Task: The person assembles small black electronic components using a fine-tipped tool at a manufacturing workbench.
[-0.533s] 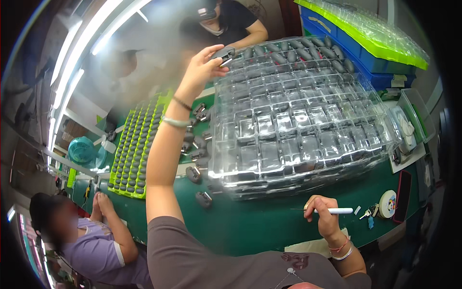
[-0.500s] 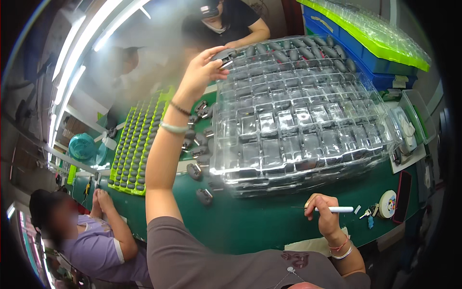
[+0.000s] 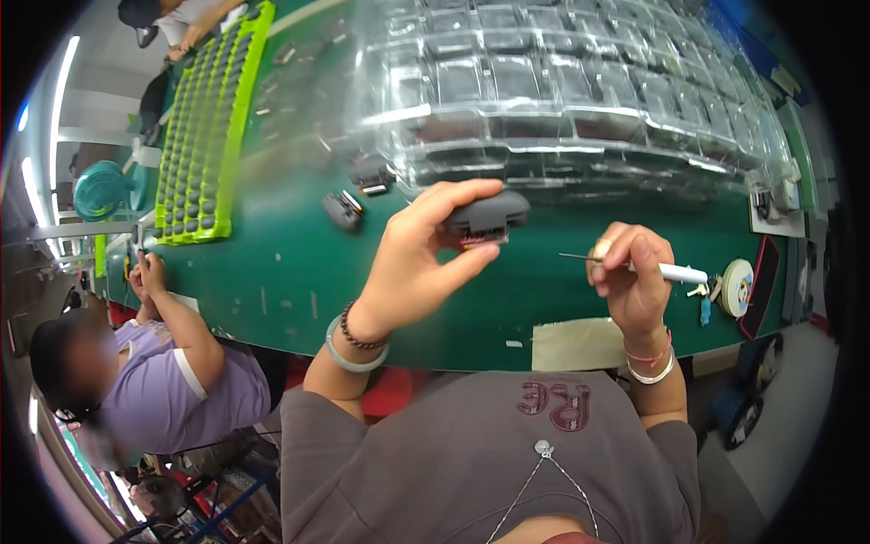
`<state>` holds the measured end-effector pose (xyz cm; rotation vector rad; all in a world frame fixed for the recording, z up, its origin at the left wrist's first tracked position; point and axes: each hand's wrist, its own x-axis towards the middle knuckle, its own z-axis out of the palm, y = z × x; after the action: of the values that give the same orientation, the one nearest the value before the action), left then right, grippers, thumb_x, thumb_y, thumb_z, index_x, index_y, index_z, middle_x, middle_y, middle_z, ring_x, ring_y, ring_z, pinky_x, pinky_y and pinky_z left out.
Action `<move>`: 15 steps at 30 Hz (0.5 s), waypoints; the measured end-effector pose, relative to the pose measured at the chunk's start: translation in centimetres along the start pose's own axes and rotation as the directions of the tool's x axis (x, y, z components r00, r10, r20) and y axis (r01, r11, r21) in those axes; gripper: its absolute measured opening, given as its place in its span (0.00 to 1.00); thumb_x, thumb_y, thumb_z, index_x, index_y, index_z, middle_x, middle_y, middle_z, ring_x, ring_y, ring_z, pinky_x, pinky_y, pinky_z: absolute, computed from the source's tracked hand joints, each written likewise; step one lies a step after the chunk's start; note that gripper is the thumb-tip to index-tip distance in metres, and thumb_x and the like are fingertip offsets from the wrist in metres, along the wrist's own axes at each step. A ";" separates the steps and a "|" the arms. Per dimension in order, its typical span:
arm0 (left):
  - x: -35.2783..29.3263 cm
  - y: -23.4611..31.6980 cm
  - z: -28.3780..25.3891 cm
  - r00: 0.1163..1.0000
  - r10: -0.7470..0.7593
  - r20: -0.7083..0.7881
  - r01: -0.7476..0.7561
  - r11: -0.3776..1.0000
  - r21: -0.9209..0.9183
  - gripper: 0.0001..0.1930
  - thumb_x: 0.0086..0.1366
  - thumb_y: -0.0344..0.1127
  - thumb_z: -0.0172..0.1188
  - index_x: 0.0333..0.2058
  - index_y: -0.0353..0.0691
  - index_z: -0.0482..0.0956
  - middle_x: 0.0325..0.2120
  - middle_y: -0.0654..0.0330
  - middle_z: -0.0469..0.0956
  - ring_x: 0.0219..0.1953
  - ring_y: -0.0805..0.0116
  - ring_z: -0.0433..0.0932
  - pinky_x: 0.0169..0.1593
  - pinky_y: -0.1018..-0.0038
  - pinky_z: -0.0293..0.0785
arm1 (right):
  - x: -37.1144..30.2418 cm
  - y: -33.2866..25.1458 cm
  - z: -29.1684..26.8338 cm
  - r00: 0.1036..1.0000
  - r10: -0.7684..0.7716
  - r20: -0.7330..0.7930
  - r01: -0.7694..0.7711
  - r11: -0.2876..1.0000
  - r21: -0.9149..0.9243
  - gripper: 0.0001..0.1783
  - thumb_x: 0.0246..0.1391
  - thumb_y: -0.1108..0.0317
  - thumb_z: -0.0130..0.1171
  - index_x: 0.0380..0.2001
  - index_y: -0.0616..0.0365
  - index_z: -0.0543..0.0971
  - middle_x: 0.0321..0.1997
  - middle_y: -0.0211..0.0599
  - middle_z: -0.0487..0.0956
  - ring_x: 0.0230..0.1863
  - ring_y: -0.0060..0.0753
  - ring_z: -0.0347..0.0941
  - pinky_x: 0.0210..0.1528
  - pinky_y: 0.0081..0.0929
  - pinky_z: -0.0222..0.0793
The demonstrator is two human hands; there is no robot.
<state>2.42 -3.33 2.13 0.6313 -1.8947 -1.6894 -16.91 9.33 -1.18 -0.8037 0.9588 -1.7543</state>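
A dark grey, rounded plastic device (image 3: 489, 212) with small metal parts showing along its lower side is pinched between the fingers and thumb of my left hand (image 3: 414, 258), above the green table. My right hand (image 3: 634, 272) closes around a white-handled tool (image 3: 684, 274). Its thin metal tip points left toward the device, and a gap separates the two. Left of my left hand, a similar dark device (image 3: 343, 210) lies on the table, with another (image 3: 372, 172) close to the stacked clear trays.
Clear plastic trays (image 3: 544, 122) with dark parts are stacked at the far side. A green tray (image 3: 195, 172) of grey pieces lies at left, near a seated co-worker (image 3: 181, 381). Keys (image 3: 702, 295), a round tin (image 3: 736, 286) and a cloth-like sheet (image 3: 575, 344) lie on the table (image 3: 299, 281).
My left hand has come back from the far edge of the trays, bringing the device near my body. My right hand still grips the white-handled tool. The view has tilted downward.
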 end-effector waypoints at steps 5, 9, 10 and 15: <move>0.0 -3.0 1.6 0.999 -0.038 -0.015 0.037 0.998 -0.046 0.22 0.50 0.21 0.58 0.47 0.35 0.69 0.38 0.58 0.69 0.37 0.72 0.73 0.38 0.80 0.75 | 0.1 1.4 0.2 0.999 0.028 0.032 -0.026 0.997 -0.079 0.23 0.58 0.59 0.42 0.17 0.67 0.72 0.21 0.42 0.70 0.20 0.25 0.66 0.16 0.16 0.60; -0.3 -3.5 2.0 0.998 -0.067 0.014 0.068 0.996 -0.056 0.23 0.49 0.22 0.58 0.47 0.35 0.69 0.37 0.58 0.69 0.38 0.71 0.73 0.38 0.80 0.75 | -0.2 1.4 0.0 0.998 0.057 0.021 -0.054 0.991 -0.126 0.25 0.58 0.58 0.42 0.16 0.67 0.72 0.22 0.41 0.71 0.19 0.24 0.65 0.17 0.15 0.60; -0.4 -3.6 2.2 0.998 -0.069 0.015 0.070 0.996 -0.059 0.23 0.49 0.22 0.58 0.47 0.35 0.69 0.37 0.58 0.69 0.38 0.71 0.73 0.38 0.80 0.75 | -0.3 1.4 0.1 0.998 0.059 0.018 -0.056 0.990 -0.128 0.25 0.58 0.58 0.42 0.16 0.67 0.72 0.22 0.41 0.71 0.19 0.24 0.65 0.17 0.15 0.60; -0.6 -3.6 2.4 0.997 -0.074 -0.002 0.073 0.994 -0.086 0.22 0.50 0.22 0.58 0.47 0.35 0.69 0.37 0.58 0.69 0.37 0.71 0.74 0.38 0.79 0.76 | -0.2 1.5 0.2 0.995 0.095 0.026 -0.089 0.982 -0.166 0.25 0.58 0.57 0.44 0.16 0.67 0.72 0.21 0.40 0.71 0.17 0.23 0.64 0.18 0.15 0.60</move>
<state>1.33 -1.58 -1.69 0.6779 -1.8049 -1.8032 -16.03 9.16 -2.37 -0.8774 1.1118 -1.5922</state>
